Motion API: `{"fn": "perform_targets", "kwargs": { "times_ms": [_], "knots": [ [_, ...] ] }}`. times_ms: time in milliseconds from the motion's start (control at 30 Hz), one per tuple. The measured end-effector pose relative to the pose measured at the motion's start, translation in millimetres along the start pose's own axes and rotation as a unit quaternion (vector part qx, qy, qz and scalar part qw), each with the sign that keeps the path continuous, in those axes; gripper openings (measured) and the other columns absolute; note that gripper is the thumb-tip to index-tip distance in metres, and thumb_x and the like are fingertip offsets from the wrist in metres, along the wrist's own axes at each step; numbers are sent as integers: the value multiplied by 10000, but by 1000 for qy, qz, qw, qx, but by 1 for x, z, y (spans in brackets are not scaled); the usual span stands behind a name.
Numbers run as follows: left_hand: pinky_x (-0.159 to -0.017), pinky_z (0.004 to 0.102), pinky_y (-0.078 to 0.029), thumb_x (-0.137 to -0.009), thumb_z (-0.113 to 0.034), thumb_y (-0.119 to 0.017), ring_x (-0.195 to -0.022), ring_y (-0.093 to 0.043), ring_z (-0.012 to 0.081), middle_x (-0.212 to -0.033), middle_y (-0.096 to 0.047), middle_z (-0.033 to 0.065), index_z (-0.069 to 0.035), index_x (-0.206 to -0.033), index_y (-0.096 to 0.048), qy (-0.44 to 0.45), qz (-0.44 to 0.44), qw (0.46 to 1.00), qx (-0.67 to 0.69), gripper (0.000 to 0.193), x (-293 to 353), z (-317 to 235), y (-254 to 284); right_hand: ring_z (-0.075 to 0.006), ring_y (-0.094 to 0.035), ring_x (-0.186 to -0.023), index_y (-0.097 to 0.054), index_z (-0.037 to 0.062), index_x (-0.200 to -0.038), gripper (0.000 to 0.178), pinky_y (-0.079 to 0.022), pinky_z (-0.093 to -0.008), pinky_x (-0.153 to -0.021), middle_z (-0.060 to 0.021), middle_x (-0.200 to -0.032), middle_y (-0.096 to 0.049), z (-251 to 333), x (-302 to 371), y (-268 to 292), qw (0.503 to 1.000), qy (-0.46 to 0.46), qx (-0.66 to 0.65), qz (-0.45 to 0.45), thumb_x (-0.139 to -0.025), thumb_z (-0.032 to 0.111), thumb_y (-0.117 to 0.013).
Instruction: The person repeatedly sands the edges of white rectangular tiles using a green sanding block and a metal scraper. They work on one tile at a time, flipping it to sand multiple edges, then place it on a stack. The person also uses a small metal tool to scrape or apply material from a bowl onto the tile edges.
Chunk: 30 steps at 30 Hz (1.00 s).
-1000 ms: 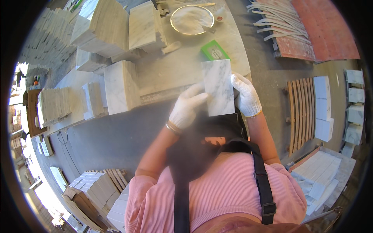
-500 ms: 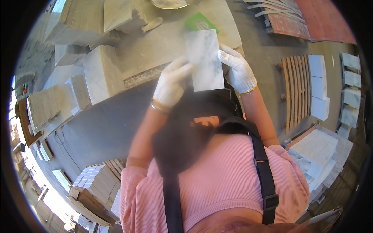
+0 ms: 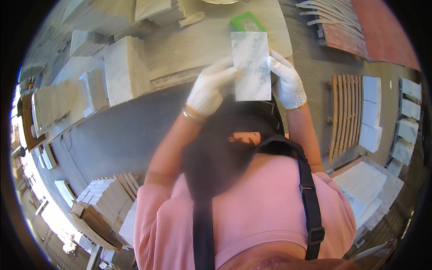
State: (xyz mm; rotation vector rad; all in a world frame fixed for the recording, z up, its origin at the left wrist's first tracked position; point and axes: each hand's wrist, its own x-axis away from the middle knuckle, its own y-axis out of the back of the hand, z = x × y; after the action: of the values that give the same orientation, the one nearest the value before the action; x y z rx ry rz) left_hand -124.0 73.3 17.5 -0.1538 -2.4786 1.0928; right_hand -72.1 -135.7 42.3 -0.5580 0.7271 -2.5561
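Note:
A white marble tile [image 3: 252,67] with grey veins is held up in front of my apron, its long sides running away from me. My left hand [image 3: 211,85], in a white knit glove, grips its left edge between thumb and fingers. On the opposite edge, the gloved right hand [image 3: 287,82] has its thumb on the face and its fingers behind, partly hidden. Just beyond the tile's far end, a green block [image 3: 247,22] with a pale mark rests on the stone-topped table [image 3: 180,54].
Stacks of marble tiles [image 3: 126,72] line the table at the left. A pale glove [image 3: 192,19] lies near its far side. To the right stand a slatted wooden pallet [image 3: 345,117] with white tiles and a red panel [image 3: 382,31]. Behind me is a tile stack [image 3: 103,198].
The tile has straightened from a slight slant, and its veins show more sharply. Both hands keep hold of it. The surroundings have shifted a little rightward in the picture.

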Motion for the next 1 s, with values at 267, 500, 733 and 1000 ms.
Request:
{"fn": "perform_targets", "kwargs": {
  "times_ms": [267,500,733,1000],
  "knots": [
    [-972,363,-537,-940,-80,-681,-1112,-657,206,-1273,-657,147,54,-1370,-530,-22,-57,997,-57,475,-2,2,-5,-215,-521,-1348,-421,-54,-1527,600,-404,-356,-1137,-148,-1475,-557,1,5,-6,986,14,150,-75,-1014,197,-606],
    [-1001,354,-507,-946,-60,-665,-1120,-637,204,-1268,-644,128,58,-1363,-515,-92,-101,988,-78,459,-7,1,-1,-291,-473,-1419,-392,-13,-1556,903,-382,-390,-1172,-201,-1546,-481,-15,25,-26,831,205,508,-93,-822,220,-862],
    [-995,321,-492,-954,-69,-658,-1106,-636,172,-1239,-659,100,34,-1341,-546,-116,-128,977,-128,416,0,-4,-6,-369,-490,-1390,-448,6,-1528,1004,-413,-424,-1152,-216,-1539,-479,-21,25,-16,683,286,665,-104,-703,314,-931],
    [-989,348,-504,-918,-28,-669,-1131,-625,215,-1266,-622,119,35,-1374,-500,-83,-129,988,18,490,4,-6,-12,-268,-623,-1237,-513,10,-1483,645,-529,-364,-992,-172,-1372,-636,-8,26,7,842,205,451,-212,-925,217,-760]
  ]
}}
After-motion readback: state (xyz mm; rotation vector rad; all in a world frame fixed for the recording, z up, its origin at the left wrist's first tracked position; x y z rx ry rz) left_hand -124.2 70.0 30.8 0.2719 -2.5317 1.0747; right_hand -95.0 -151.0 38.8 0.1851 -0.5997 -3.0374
